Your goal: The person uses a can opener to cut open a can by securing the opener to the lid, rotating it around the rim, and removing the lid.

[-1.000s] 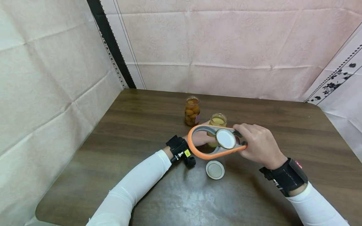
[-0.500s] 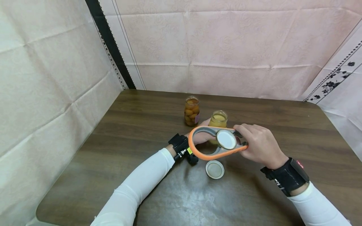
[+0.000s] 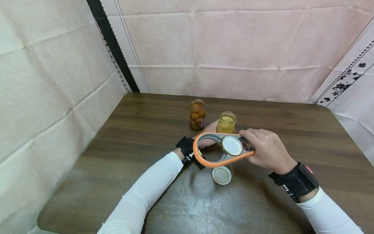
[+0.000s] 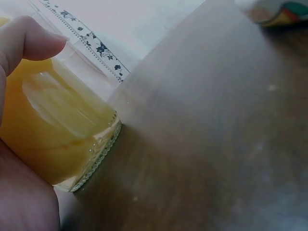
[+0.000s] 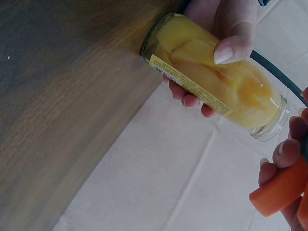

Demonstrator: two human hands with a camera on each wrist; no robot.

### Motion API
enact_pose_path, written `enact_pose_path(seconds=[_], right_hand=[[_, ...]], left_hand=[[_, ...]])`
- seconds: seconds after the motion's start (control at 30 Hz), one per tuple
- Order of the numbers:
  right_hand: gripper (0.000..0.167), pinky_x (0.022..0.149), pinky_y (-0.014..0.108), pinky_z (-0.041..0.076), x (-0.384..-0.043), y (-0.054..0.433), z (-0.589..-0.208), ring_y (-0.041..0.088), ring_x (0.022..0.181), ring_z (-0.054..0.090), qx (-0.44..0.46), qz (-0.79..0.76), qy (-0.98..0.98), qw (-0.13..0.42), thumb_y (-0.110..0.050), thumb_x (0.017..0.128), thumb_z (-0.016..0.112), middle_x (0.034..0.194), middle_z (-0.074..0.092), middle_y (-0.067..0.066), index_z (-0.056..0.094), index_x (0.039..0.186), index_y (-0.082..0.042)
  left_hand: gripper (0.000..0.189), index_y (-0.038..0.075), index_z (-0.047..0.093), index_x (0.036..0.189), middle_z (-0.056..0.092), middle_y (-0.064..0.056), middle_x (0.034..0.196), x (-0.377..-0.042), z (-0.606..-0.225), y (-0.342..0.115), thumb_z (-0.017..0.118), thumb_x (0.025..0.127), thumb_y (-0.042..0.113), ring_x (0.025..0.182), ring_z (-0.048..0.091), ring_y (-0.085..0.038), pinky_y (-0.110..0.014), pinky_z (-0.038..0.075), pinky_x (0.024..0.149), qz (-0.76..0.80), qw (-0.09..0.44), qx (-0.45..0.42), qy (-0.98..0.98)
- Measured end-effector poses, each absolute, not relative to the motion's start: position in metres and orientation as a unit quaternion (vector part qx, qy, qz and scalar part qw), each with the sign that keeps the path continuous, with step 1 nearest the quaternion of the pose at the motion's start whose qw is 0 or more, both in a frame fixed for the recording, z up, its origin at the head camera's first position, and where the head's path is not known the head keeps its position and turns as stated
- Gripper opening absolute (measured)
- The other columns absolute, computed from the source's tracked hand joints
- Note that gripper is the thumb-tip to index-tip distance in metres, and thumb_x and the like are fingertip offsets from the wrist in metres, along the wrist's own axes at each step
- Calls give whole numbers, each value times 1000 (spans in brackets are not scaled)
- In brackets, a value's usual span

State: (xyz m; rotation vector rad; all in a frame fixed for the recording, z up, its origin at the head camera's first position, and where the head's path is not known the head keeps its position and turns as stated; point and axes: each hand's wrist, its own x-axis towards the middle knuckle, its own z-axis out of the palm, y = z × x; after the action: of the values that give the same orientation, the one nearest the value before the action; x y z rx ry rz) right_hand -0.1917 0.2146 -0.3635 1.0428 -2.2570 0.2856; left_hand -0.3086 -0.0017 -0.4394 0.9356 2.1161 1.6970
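My left hand grips a lidless glass jar of yellow fruit in liquid. Thumb and fingers wrap round its sides in the right wrist view, where a yellow printed label also shows. Nearer to me, my right hand holds an orange and grey jar opener by its handle ends. A round lid, pale face up, sits between the opener's arms, apart from the jar's mouth. The opener hides part of my left hand and the jar's lower part in the head view.
Behind my left hand stands a second open jar, holding brownish round pieces. Another lid lies pale side up on the brown wooden table, in front of the opener. Pale cloth hangs behind and at the sides.
My left hand and the yellow fruit jar have moved away from me, so more of the jar shows beyond the opener. The right hand and opener have shifted slightly toward me.
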Motion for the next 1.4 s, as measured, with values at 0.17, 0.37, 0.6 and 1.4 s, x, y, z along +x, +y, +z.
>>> enact_pose_path(seconds=[0.17,0.37,0.6,1.4], right_hand=[[49,58,41,55,-191,217,-364,21,68,64,399,108,-853,318,-5,59,75,84,71,9,67,107,-2],[49,57,39,53,-189,222,-366,21,68,63,398,102,-854,318,-6,58,75,85,70,8,67,107,-2],[50,58,40,54,-188,229,-370,22,69,65,397,100,-857,313,-7,58,76,86,71,9,68,107,-1],[48,59,37,56,-187,241,-375,17,68,64,392,95,-870,284,-13,64,81,85,71,6,69,109,-3]], left_hand=[[75,12,36,155,54,-13,148,-311,-440,1,75,90,9,139,49,-19,-29,38,117,583,128,324,734],[68,11,40,147,60,-15,138,-310,-438,3,75,89,4,122,60,-19,-31,49,106,608,164,318,709],[67,13,39,148,58,-16,140,-312,-440,3,72,91,3,118,61,-19,-31,52,101,606,167,334,703],[71,22,35,151,55,-11,144,-320,-439,9,74,93,12,124,59,-16,-33,50,105,602,168,329,708]])
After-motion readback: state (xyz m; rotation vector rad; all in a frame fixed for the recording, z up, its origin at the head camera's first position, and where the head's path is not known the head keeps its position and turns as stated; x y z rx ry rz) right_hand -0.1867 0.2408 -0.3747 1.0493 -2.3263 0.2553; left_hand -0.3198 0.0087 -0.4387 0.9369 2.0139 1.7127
